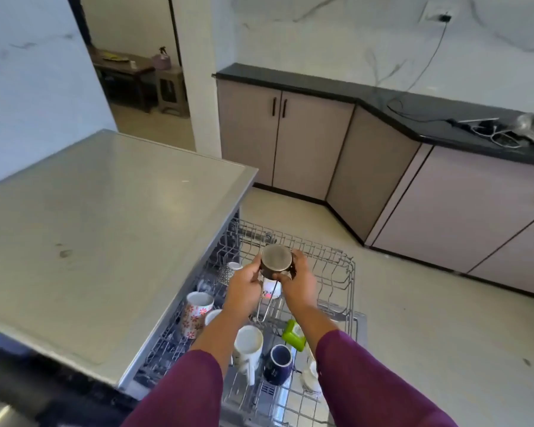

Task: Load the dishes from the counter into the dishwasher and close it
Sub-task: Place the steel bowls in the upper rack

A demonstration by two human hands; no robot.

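Dishwasher interior hidden under the desk; lower part of the pulled-out rack cut off by sleeves and frame edge. Left hand and right hand both closed around a small metal pot, base up, above the rack's middle. Its wire handle hangs down, partly screening a white cup.

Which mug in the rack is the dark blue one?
The dark blue mug, near the rack's front, right of the tall white mug; the other mugs are white or floral.
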